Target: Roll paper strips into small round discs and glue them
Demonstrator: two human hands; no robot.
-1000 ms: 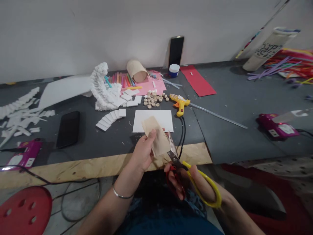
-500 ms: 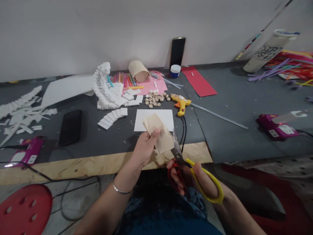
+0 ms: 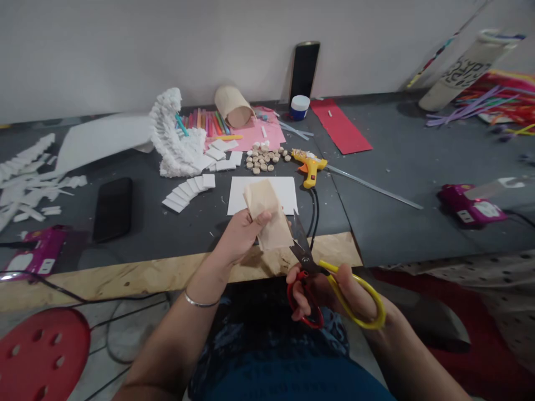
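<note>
Left hand (image 3: 242,236) pinches a tan paper scrap (image 3: 270,217) up clear of the tabletop's front edge (image 3: 125,277), leaving room for the open scissors (image 3: 307,259) gripped right beside it in the right hand (image 3: 330,295).

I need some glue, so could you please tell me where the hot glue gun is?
In the head view, the yellow hot glue gun lies right of the wooden discs, just beyond the white card.

The left hand (image 3: 240,236) pinches a piece of tan paper (image 3: 267,217) above a white card (image 3: 259,192). The right hand (image 3: 334,295) grips red-and-yellow-handled scissors (image 3: 307,259), their blades just beside the paper. Beyond the card lie small wooden discs (image 3: 261,159) and a yellow hot glue gun (image 3: 310,166).
</note>
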